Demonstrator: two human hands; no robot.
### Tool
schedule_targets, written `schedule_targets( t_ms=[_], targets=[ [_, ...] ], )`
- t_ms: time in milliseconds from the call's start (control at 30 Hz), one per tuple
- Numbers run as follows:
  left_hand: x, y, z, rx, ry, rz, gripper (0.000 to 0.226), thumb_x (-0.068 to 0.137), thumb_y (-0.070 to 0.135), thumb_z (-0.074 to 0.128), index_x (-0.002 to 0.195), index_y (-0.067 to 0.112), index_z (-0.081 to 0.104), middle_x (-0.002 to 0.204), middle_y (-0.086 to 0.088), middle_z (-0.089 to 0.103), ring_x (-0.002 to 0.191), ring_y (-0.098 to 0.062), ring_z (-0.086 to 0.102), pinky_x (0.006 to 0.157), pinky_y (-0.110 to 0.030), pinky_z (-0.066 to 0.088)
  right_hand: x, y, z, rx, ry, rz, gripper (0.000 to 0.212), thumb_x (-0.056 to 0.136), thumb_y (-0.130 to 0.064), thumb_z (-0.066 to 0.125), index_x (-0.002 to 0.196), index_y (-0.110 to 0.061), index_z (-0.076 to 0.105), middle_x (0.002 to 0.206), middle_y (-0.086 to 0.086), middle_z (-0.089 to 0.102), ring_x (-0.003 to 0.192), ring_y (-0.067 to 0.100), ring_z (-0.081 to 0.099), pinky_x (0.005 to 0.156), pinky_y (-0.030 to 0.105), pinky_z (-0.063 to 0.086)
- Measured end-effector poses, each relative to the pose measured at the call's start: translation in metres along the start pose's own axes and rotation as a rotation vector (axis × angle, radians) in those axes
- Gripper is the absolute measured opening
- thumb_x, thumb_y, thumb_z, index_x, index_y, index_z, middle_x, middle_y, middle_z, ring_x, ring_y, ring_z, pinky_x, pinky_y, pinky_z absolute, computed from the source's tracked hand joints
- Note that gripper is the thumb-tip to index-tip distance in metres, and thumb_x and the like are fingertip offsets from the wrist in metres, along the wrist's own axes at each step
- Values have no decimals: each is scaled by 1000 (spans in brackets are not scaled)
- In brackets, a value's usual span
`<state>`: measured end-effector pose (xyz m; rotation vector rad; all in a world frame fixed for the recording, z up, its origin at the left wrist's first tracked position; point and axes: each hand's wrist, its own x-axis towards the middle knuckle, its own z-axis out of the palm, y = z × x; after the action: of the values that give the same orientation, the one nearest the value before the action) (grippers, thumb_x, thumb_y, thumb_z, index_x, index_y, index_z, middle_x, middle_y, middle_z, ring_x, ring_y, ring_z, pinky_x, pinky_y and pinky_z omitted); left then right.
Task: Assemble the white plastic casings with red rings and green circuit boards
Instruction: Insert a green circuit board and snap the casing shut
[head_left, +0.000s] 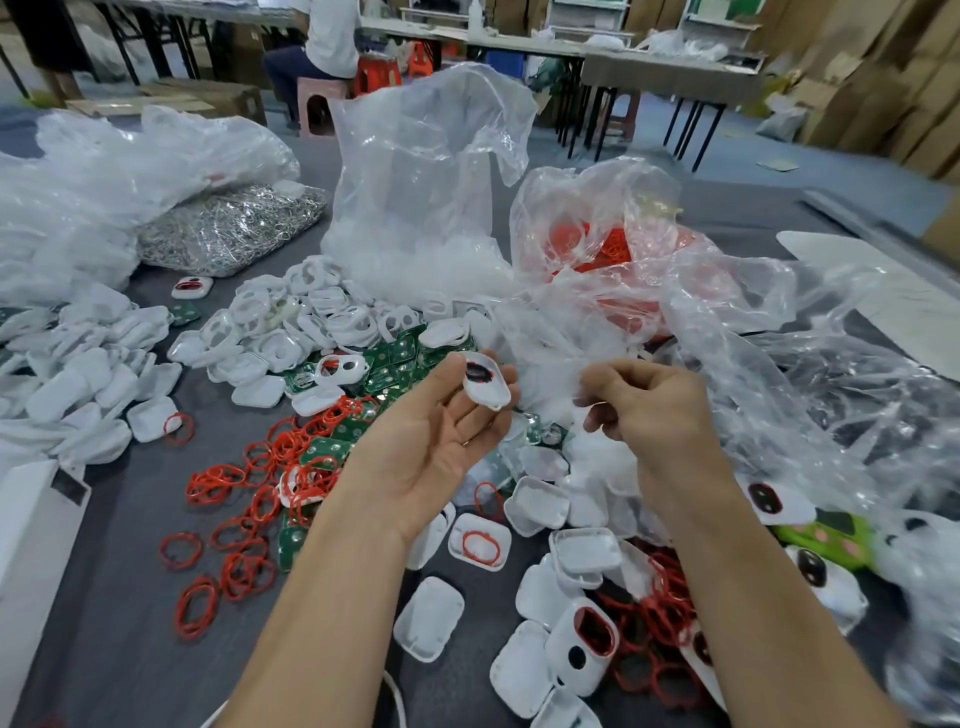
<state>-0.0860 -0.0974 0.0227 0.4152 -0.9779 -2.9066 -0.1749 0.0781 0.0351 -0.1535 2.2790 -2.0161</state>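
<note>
My left hand (436, 441) is palm up in the middle, its thumb and fingertips pinching a white plastic casing (488, 387) that has a dark, red-rimmed opening. My right hand (649, 410) hovers just to the right with its fingers curled and the thumb tip against them. I cannot make out anything between them. Loose red rings (249, 478) lie scattered on the grey table to the lower left. Green circuit boards (400, 364) sit in a heap just beyond my left hand. A pile of white casings (291, 322) lies behind them, and more casings (431, 618) lie near my forearms.
Crumpled clear plastic bags (426, 171) stand behind and to the right. One bag holds red rings (597, 244) and another holds metal parts (228, 228). A green object (831, 535) lies at the right and a white box (31, 530) at the left edge. A person (327, 36) sits far back.
</note>
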Motion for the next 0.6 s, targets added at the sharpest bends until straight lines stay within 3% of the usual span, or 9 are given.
schedule_targets(
  t_ms=[133,233,467,600],
  targets=[
    [1,-5,1,103,22,-20,41,83,33,64,114,6,71,109,-15,77,88,-21,76,76,-31,63,-16,-15,-10,100,-207,-27,30,99,-3,62,74,-17,73,66,7,72,42,16,53,42,20,39],
    [1,-8,3,168,8,-54,36,79,33,67,105,10,78,104,-12,78,84,-19,76,74,-29,62,-26,-26,-15,92,-307,-80,34,98,-3,64,72,-21,78,66,8,71,45,16,50,45,21,39],
    [1,-16,7,233,-81,-103,33,84,27,63,108,12,80,111,-12,76,90,-20,76,76,-33,63,-32,-25,-12,94,-286,-115,30,92,3,70,71,-16,78,61,12,66,44,17,53,45,20,43],
    [0,-16,8,196,-117,-105,40,85,24,61,120,6,72,113,-14,75,91,-22,76,81,-33,63,-33,-22,-14,98,-259,-110,22,90,5,71,79,-13,76,63,11,69,49,19,62,47,23,46]
  ],
)
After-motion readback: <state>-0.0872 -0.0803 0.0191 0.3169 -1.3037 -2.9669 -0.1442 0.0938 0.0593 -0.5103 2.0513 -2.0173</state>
